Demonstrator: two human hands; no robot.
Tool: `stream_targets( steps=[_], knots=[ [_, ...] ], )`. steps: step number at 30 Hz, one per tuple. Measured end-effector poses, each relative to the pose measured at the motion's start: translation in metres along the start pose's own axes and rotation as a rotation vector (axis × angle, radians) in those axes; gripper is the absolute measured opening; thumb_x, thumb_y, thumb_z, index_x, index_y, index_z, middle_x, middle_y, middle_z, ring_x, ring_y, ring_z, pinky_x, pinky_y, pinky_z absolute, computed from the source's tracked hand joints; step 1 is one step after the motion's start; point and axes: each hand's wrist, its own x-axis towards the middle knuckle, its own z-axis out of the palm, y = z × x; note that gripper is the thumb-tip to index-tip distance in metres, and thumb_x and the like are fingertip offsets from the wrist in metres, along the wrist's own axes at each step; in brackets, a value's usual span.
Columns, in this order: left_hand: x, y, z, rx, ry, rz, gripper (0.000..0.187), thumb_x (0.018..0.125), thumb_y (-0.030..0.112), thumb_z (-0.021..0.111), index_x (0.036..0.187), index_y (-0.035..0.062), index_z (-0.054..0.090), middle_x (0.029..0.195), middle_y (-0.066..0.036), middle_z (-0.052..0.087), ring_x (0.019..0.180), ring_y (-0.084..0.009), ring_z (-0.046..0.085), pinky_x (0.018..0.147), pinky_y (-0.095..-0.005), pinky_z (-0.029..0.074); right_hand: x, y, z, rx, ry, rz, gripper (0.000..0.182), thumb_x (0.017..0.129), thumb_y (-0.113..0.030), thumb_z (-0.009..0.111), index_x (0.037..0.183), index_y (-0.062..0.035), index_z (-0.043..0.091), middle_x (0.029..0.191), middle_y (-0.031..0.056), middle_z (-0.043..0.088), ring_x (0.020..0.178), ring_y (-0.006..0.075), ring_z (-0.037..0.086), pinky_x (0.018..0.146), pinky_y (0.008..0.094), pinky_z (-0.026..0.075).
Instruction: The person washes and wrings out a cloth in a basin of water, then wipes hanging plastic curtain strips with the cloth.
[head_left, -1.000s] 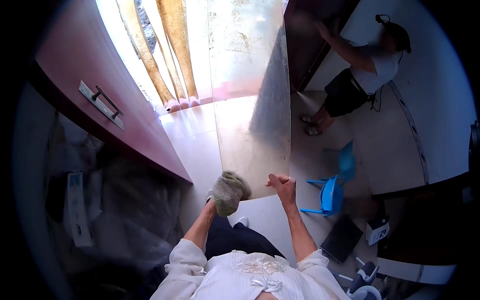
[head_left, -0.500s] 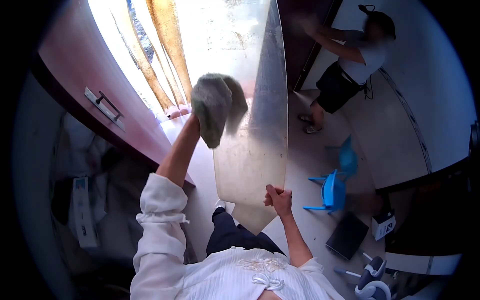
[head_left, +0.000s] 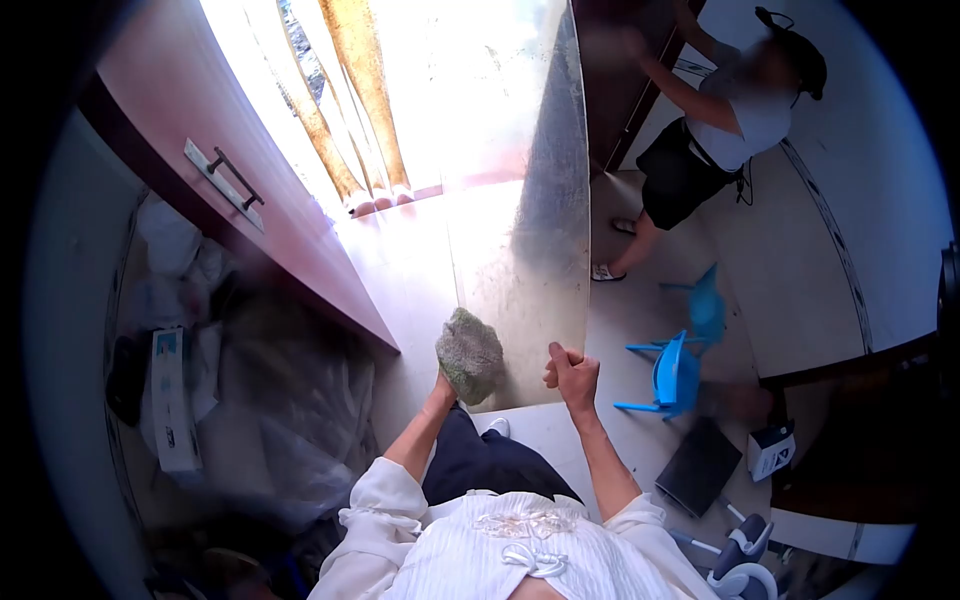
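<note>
A tall translucent panel (head_left: 525, 250) stands in front of me, cloudy and smudged, with its lower edge near my legs. A fuzzy grey-green cloth (head_left: 470, 352) covers most of my left hand (head_left: 444, 384), whose fingers are hidden by it. The cloth lies at the lower left part of the panel. My right hand (head_left: 574, 378) is closed around the panel's right edge, thumb uppermost.
A reddish door (head_left: 270, 190) with a handle stands at left, beside plastic-wrapped items (head_left: 300, 420) and a long white box (head_left: 172, 400). At right are blue chairs (head_left: 676, 375), a black case (head_left: 698, 468) and another person (head_left: 735, 115) at a dark door.
My left hand has drawn the cloth down from the panel's upper part to its lower part. The right hand stays on the edge. The other person's arms have shifted on the dark door.
</note>
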Motion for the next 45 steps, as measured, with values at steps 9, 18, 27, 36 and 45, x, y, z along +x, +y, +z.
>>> stream_targets(
  steps=[9,18,27,36,45],
  knots=[
    [-0.041,0.025,0.015,0.037,0.091,-0.177,0.039,0.095,0.020,0.035,0.132,0.0094,0.033,0.129,-0.006,0.041,0.119,-0.0195,0.040,0.103,-0.0332,0.032,-0.004,-0.014,-0.004,0.007,-0.070,-0.009,0.039,0.083,-0.031,0.060,0.058,-0.0015,0.058,0.046,0.0037,0.053,0.039,0.0098,0.053,0.036,0.0212,0.039],
    [0.191,0.234,0.075,0.060,-0.209,0.059,0.032,0.090,0.023,0.047,0.113,0.0014,0.050,0.110,-0.009,0.054,0.099,-0.0175,0.054,0.083,-0.0289,0.049,-0.027,-0.016,-0.006,0.065,-0.111,0.076,0.038,0.081,-0.030,0.061,0.057,-0.0018,0.059,0.046,0.0050,0.055,0.038,0.0110,0.053,0.035,0.0207,0.037],
    [0.034,0.140,0.120,0.185,-0.014,-0.170,0.024,0.080,0.022,0.063,0.096,0.0044,0.058,0.085,-0.002,0.060,0.084,-0.0160,0.057,0.068,-0.0308,0.051,0.011,0.002,-0.027,0.067,-0.075,0.048,0.037,0.082,-0.029,0.061,0.056,-0.0033,0.057,0.046,0.0029,0.051,0.039,0.0098,0.053,0.034,0.0214,0.038],
    [0.032,0.178,0.141,-0.405,0.154,-0.398,0.062,0.088,0.056,0.035,0.106,0.0007,0.057,0.101,-0.013,0.062,0.092,-0.0220,0.060,0.084,-0.0348,0.047,-0.011,-0.027,-0.026,0.126,-0.110,0.071,0.040,0.082,-0.033,0.061,0.055,-0.0041,0.055,0.047,0.0020,0.050,0.035,0.0090,0.049,0.030,0.0204,0.034],
    [0.115,0.194,0.173,-0.418,-0.203,-0.438,0.042,0.085,0.032,0.049,0.116,0.0035,0.052,0.115,-0.012,0.056,0.105,-0.0238,0.053,0.095,-0.0370,0.039,-0.023,-0.002,-0.014,0.119,-0.125,0.065,0.039,0.082,-0.029,0.061,0.056,-0.0010,0.057,0.047,0.0022,0.052,0.038,0.0093,0.052,0.034,0.0206,0.038]
  ],
)
